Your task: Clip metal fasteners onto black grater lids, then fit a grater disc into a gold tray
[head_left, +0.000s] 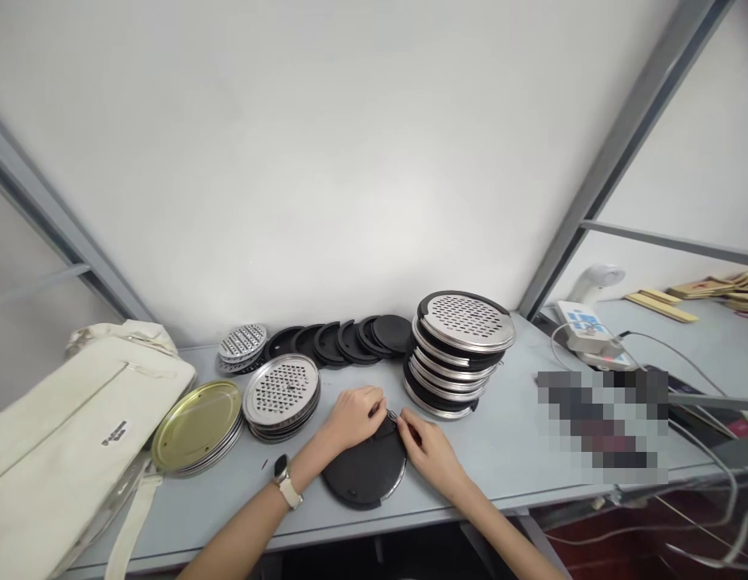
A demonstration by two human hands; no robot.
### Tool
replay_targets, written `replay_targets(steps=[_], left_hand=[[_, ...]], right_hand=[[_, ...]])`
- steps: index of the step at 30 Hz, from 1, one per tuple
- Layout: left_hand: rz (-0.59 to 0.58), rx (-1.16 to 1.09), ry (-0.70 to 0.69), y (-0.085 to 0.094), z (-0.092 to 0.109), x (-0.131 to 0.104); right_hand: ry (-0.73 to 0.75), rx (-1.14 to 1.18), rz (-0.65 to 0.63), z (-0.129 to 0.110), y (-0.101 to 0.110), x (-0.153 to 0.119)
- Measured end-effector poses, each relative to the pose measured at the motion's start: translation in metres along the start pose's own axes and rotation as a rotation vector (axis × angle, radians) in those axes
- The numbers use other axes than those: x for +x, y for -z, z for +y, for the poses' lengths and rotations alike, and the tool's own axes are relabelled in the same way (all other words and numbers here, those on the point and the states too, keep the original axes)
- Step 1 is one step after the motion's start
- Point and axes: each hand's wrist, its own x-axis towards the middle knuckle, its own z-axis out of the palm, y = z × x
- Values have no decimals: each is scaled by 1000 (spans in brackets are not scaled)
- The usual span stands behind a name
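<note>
A black round disc (365, 475) with a thin metal rim lies in front of me near the table's front edge. My left hand (355, 416), with a watch (286, 479) on its wrist, has its fingers curled at the disc's far edge. My right hand (429, 449) grips that edge from the right, its fingertips close to the left ones. What is pinched between the fingertips is too small to make out. Left of the disc is a stack of perforated metal grater discs (283, 391). To the right stands a tall stack of grater discs with black holders (464, 322).
Gold-coloured round plates (198, 427) are stacked at left, beside a cream bag (117, 403). Small grater discs (242, 342) and several black crescent pieces (328, 345) line the wall. A white device (584, 326) and cables lie right, beyond a grey metal post (591, 201).
</note>
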Motion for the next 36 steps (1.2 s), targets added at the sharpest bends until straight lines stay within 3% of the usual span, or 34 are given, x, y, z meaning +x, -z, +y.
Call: replay_targets(steps=[11,19,31,36], left_hand=[[-109,48,-33,-2,-3,0],[-174,26,-181,3,0,-1],[-99,-11,-396,2,11,-12],[-23,73,-348,5,18,-19]], right_hand=[[67,-3,-28,-1,4,-9],[105,-44,-41,-3,8,-26],[92,49,-24,2,11,-32],[106,47,-35,0,13,-35]])
